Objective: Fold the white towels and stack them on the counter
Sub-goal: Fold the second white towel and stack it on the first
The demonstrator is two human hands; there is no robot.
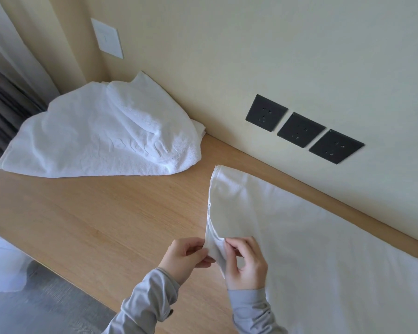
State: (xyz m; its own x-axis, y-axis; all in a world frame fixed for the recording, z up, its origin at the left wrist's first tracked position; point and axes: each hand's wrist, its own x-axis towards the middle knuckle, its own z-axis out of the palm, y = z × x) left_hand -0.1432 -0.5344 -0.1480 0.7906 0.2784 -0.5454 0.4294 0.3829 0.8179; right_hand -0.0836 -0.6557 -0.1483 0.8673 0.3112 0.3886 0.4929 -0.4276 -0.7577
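A thin white towel lies spread flat over the right part of the wooden counter, folded in layers along its left edge. My left hand and my right hand both pinch the near left corner of that towel, thumbs on top, lifting its layers slightly. A thicker white terry towel sits in a loose heap at the counter's far left corner against the wall.
Three black wall sockets sit just above the counter's back edge. A white switch plate is on the wall at upper left. Dark curtains hang at the left. Grey floor and white fabric lie below the counter's near edge.
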